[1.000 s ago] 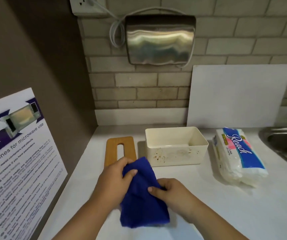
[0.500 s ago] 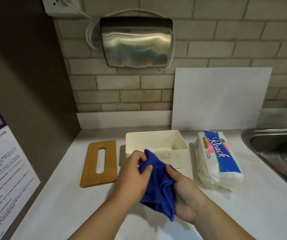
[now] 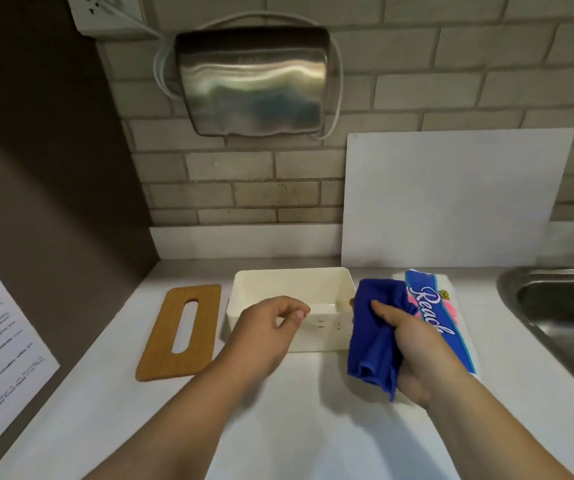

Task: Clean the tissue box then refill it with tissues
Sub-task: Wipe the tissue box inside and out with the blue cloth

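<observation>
Left hand (image 3: 271, 327) is off the blue cloth (image 3: 375, 337) now; 0.5 s ago both hands were bunching it in front of the box. Cloth is in the right hand (image 3: 417, 351) only, and has shifted to the right. Thumb on top, fingers wrapped round the crumpled fabric, loose end hanging down. Left hand is empty, fingers loosely curled, over the front wall of the tissue box (image 3: 292, 285); can't tell if it touches. Box sits open on the white desk (image 3: 313, 427), near the back wall, nothing visible inside, small marks on the front face. Cloth is just beside the box's right end, overlapping the tissue pack (image 3: 431, 306) behind it. Pack lies right of the box. Wooden lid (image 3: 178, 365) lies flat to the left, slot up, close to the box. Sink (image 3: 555, 306) at far right.
</observation>
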Demonstrator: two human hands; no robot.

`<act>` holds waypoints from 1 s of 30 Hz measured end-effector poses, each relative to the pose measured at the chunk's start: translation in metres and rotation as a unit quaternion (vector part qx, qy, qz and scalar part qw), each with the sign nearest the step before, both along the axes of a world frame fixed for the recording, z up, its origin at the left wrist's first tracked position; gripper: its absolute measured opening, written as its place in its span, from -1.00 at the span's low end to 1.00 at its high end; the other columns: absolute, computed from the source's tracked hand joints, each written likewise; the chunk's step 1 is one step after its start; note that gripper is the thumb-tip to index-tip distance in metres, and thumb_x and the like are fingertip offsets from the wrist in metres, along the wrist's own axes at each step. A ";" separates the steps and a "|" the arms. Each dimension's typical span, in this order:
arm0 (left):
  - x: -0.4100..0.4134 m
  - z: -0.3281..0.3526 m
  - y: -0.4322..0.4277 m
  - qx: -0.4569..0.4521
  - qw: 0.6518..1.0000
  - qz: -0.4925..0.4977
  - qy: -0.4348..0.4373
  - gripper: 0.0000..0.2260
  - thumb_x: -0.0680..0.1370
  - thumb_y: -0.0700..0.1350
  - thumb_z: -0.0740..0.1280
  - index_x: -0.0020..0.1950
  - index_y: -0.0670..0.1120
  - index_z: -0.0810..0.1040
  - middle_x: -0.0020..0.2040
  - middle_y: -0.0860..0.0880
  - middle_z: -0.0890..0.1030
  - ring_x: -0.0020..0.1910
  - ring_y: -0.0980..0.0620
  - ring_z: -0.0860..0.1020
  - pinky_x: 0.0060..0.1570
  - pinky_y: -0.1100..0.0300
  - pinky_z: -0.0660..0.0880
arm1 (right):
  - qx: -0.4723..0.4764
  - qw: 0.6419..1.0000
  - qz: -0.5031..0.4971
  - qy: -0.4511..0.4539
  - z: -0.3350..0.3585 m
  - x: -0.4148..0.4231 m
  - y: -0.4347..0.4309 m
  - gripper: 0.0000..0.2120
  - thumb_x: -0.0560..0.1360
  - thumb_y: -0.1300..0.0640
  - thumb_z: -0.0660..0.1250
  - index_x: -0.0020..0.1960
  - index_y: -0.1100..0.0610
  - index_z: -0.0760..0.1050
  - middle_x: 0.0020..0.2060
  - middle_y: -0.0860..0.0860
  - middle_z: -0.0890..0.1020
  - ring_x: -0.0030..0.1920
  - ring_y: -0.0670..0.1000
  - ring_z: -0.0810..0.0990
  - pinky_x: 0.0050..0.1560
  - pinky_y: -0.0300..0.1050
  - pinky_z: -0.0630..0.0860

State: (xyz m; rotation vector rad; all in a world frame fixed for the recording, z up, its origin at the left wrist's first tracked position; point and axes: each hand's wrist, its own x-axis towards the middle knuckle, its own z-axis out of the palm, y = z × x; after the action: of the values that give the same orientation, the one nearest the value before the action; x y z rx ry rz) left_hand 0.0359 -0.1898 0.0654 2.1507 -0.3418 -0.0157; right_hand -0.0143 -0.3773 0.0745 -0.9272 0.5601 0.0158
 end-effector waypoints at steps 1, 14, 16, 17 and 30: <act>0.008 0.001 -0.003 0.032 0.999 0.010 -0.018 -0.85 0.60 -0.04 0.26 0.07 0.11 0.62 0.06 0.20 0.56 0.05 0.16 0.50 -0.02 0.30 0.38 | -0.005 1.000 -0.003 -0.006 0.001 0.004 -0.004 -0.82 0.48 0.19 0.39 0.08 0.15 0.53 -0.11 0.09 0.72 -0.12 0.10 0.68 -0.18 0.00 0.61; 0.074 0.004 -0.022 0.338 0.910 -0.230 0.069 -0.69 0.67 0.05 0.06 0.36 0.14 0.45 0.25 0.07 0.54 -0.13 0.15 0.45 -0.14 0.29 0.35 | -0.136 0.990 -0.020 -0.038 -0.006 0.035 -0.029 -0.86 0.52 0.19 0.34 0.08 0.13 0.52 -0.13 0.17 0.68 -0.19 0.17 0.65 -0.20 0.04 0.59; 0.075 0.003 -0.026 0.332 0.911 -0.236 0.061 -0.70 0.67 0.05 0.06 0.33 0.12 0.47 0.17 0.06 0.56 -0.22 0.18 0.41 -0.19 0.27 0.33 | -0.121 0.990 -0.020 -0.064 -0.007 0.037 -0.031 -0.86 0.54 0.22 0.30 0.09 0.12 0.50 -0.10 0.21 0.69 -0.17 0.20 0.66 -0.12 0.13 0.61; 0.075 0.003 -0.027 0.327 0.914 -0.232 0.054 -0.71 0.67 0.04 0.06 0.30 0.10 0.49 0.12 0.06 0.56 -0.23 0.18 0.43 -0.22 0.28 0.34 | -0.126 0.989 -0.027 -0.079 -0.008 0.039 -0.031 -0.84 0.54 0.24 0.30 0.11 0.08 0.48 -0.08 0.23 0.69 -0.14 0.21 0.67 -0.08 0.18 0.61; 0.061 0.027 -0.022 -0.034 0.991 -0.101 0.076 -0.78 0.66 -0.05 0.16 0.04 0.07 0.61 0.07 -0.06 0.67 0.08 0.01 0.59 0.03 0.21 0.43 | -0.100 0.981 -0.146 -0.073 -0.020 0.040 -0.039 -0.60 0.27 -0.32 0.37 -0.07 -0.06 0.59 -0.10 0.09 0.68 -0.07 0.13 0.66 0.02 0.10 0.55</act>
State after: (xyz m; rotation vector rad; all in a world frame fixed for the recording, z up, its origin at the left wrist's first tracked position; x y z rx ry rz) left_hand 0.0968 -0.2116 0.0926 2.0265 -0.4623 -0.2784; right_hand 0.0254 -0.4163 0.0543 -1.0246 0.5634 -0.3770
